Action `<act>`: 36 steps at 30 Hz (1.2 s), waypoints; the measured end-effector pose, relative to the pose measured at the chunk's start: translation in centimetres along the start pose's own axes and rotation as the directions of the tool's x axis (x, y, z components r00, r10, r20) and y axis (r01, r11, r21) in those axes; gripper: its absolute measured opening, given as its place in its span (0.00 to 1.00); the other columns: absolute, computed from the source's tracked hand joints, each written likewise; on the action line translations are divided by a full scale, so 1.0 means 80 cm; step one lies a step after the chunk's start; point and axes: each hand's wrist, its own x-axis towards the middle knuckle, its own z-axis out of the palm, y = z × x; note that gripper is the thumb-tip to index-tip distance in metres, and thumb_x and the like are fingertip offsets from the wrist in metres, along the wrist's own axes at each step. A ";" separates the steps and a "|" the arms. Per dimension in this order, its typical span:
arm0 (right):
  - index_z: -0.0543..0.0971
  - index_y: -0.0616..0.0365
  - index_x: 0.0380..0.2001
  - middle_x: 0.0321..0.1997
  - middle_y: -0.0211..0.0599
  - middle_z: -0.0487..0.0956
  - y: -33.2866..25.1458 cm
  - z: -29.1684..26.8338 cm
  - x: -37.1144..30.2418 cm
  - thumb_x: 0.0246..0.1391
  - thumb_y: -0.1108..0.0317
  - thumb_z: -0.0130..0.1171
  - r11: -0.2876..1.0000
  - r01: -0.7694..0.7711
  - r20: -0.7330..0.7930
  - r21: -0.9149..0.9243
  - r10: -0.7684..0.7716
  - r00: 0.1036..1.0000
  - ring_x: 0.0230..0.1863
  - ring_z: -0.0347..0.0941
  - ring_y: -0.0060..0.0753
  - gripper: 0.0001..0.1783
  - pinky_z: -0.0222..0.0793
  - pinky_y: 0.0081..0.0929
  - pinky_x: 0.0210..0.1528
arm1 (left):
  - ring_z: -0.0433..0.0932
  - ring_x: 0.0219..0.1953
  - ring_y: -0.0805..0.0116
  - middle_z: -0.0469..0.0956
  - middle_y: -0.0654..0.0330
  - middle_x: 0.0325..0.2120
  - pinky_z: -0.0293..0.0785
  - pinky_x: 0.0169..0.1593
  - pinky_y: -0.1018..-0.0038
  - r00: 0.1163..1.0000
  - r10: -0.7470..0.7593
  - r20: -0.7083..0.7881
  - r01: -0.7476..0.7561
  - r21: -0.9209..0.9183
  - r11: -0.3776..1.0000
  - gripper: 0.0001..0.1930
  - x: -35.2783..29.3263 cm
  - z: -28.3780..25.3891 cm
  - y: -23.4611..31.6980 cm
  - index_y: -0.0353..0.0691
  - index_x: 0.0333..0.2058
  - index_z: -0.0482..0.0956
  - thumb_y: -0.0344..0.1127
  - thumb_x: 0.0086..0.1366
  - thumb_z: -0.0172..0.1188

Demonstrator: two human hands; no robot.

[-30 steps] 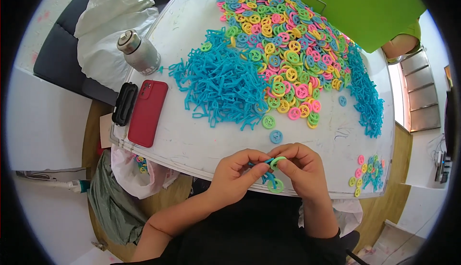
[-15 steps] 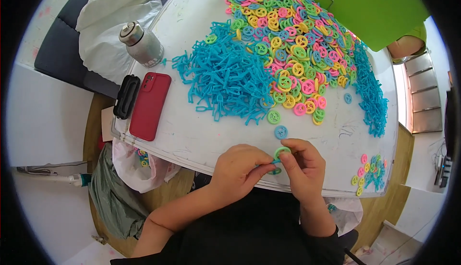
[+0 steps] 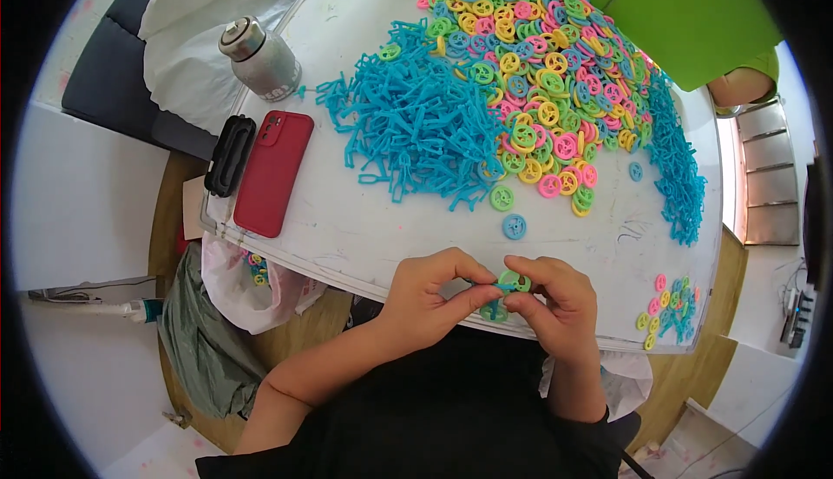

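Observation:
Close to the table's near edge, my left hand (image 3: 434,298) pinches a blue plastic forked piece (image 3: 497,289) between thumb and fingertips. My right hand (image 3: 558,303) grips a light green toy wheel (image 3: 521,280), which meets the blue piece between the two hands. Just below them shows another green wheel (image 3: 494,315), partly hidden by the fingers; whether it is joined to the blue piece I cannot tell. Beyond my hands lie a loose blue wheel (image 3: 514,226) and a loose green wheel (image 3: 501,198).
A heap of blue forked pieces (image 3: 416,123) adjoins a large pile of multicoloured wheels (image 3: 547,88). At left stand a steel bottle (image 3: 265,67), a red phone (image 3: 273,175) and a black case (image 3: 230,156). More blue pieces (image 3: 677,167) line the right side; someone's arm (image 3: 740,87) shows beyond.
The green wheel and blue piece have turned between my fingers, showing more of the blue piece. The table's contents sit slightly higher in view.

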 end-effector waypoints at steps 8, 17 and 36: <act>0.80 0.63 0.50 0.27 0.35 0.79 -0.011 0.009 0.005 0.47 0.78 0.68 0.811 0.276 0.090 -0.516 -0.268 0.959 0.28 0.75 0.27 0.24 0.71 0.28 0.30 | 0.81 0.37 0.75 0.84 0.59 0.33 0.76 0.41 0.77 0.998 -0.041 -0.038 0.043 0.061 0.997 0.05 -0.001 -0.002 0.005 0.35 0.35 0.81 0.25 0.60 0.68; 0.74 0.66 0.58 0.42 0.38 0.81 -0.020 0.021 -0.003 0.57 0.78 0.59 0.948 -0.210 0.216 0.238 0.159 0.963 0.38 0.76 0.26 0.24 0.74 0.25 0.40 | 0.83 0.33 0.60 0.83 0.58 0.31 0.77 0.37 0.70 0.957 0.288 -0.025 -0.229 0.544 0.807 0.08 -0.053 -0.054 0.046 0.41 0.33 0.82 0.27 0.54 0.70; 0.78 0.61 0.51 0.40 0.42 0.75 -0.001 -0.001 0.046 0.47 0.73 0.67 0.687 0.109 0.070 -0.719 -0.084 0.994 0.42 0.72 0.47 0.24 0.70 0.36 0.43 | 0.84 0.34 0.53 0.83 0.51 0.29 0.76 0.40 0.63 0.702 -0.222 -0.676 0.696 0.718 0.012 0.12 -0.120 -0.218 0.072 0.36 0.40 0.84 0.35 0.60 0.62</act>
